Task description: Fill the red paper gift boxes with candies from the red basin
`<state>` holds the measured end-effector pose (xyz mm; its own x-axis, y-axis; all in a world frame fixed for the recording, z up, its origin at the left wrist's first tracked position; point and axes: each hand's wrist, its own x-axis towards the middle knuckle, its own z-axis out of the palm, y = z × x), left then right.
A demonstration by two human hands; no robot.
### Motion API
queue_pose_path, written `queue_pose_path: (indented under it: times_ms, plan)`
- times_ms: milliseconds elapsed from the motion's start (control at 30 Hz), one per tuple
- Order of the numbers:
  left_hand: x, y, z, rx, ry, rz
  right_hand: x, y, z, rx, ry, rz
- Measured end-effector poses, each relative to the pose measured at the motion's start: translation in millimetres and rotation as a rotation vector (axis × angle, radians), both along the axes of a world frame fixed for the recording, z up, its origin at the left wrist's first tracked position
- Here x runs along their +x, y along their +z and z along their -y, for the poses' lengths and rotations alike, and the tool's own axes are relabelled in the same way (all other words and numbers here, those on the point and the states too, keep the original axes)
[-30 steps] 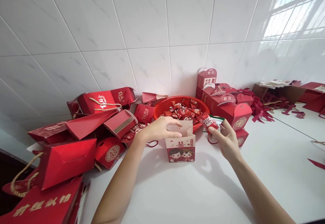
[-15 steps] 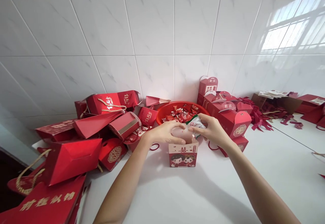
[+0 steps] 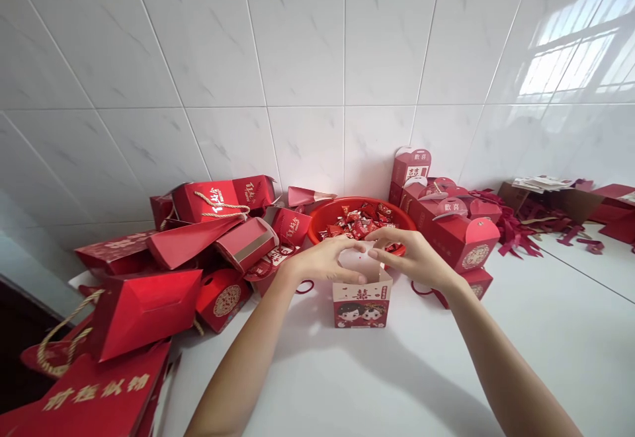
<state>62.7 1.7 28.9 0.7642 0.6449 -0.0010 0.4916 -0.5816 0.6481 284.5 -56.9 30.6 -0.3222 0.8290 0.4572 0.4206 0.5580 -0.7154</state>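
Observation:
A small red and cream gift box [image 3: 360, 313], printed with two cartoon faces, stands upright on the white table with its top open. My left hand [image 3: 322, 262] curves round the box's upper left side, thumb by the front rim and fingers behind. Over the right side of the opening is my right hand [image 3: 409, 255], its thumb and fingers apart with nothing visible between them. The raised back flap [image 3: 364, 258] shows pale between my hands. The inside of the box is hidden. Just behind stands a red basin [image 3: 317, 222] of wrapped candies [image 3: 354, 220].
Red boxes and bags with rope handles, such as a large red bag [image 3: 146, 311], are heaped at left. Red gift boxes [image 3: 464, 242] stack at right, beside dark red ribbons [image 3: 516, 229] and an open carton [image 3: 578, 209]. A tiled wall [image 3: 305, 139] rises behind.
The white and green packet in my right hand has gone from view. My right hand's fingers have moved left over the box opening. My left hand stays at the box; the view has shifted slightly.

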Motion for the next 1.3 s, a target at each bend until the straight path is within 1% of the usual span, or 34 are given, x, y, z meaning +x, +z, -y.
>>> queue_pose_path:
  times_ms: [100,167,267,367,433,500,600,667,700,767,833,867,900,933,967,1000,1033,1133,1233,1300]
  plan:
    - [-1,0.9,1,-0.012,0.041,-0.033,11,-4.3,2,0.019,-0.072,-0.083]
    - [-1,1.6,2,-0.014,0.045,-0.041,19,-13.7,5,-0.010,-0.120,-0.141]
    - [4,0.9,4,0.009,-0.006,-0.018,30,-39.1,10,-0.076,-0.156,-0.235]
    - [14,-1.6,7,0.030,-0.055,0.024,38,-70.5,14,-0.097,-0.120,-0.304]
    - [20,-3.0,10,0.034,-0.064,0.049,40,-87.7,16,-0.086,-0.112,-0.272]
    - [24,-3.6,12,0.050,-0.066,0.059,39,-98.6,18,-0.077,-0.137,-0.162]
    - [24,-3.6,12,0.072,-0.125,0.070,34,-104.3,21,-0.088,-0.163,-0.031]
    - [22,-4.4,10,0.030,-0.156,0.112,32,-104.9,21,-0.105,-0.164,-0.015]
    - [21,-5.5,7,-0.011,-0.151,0.158,32,-105.1,21,-0.116,-0.156,-0.013]
    - [18,-9.4,-1,-0.079,-0.084,0.283,32,-105.6,21,-0.134,-0.124,-0.001]
    - [17,-14.8,-14,-0.058,0.056,0.380,34,-106.1,21,-0.139,-0.093,0.021]
    - [16,-17.5,-21,-0.007,0.140,0.356,34,-106.3,21,-0.138,-0.089,0.031]
    - [16,-19.8,-29,0.052,0.218,0.267,35,-106.6,21,-0.135,-0.089,0.039]
    - [16,-21.4,-37,0.103,0.278,0.141,36,-107.0,21,-0.129,-0.092,0.041]
    - [17,-22.3,-44,0.138,0.315,-0.031,37,-107.9,22,-0.121,-0.095,0.039]
    - [18,-22.5,-52,0.137,0.317,-0.178,38,-109.4,22,-0.113,-0.097,0.035]
    - [20,-22.4,-58,0.128,0.306,-0.272,39,-111.9,21,-0.104,-0.098,0.031]
    - [31,-23.1,-77,0.095,0.255,-0.500,41,-123.3,16,-0.094,-0.121,0.050]
    - [45,-28.9,-90,0.087,0.237,-0.625,43,-132.2,11,-0.066,-0.130,0.074]
    - [52,-34.2,-95,0.082,0.246,-0.668,44,-133.2,9,-0.054,-0.128,0.083]
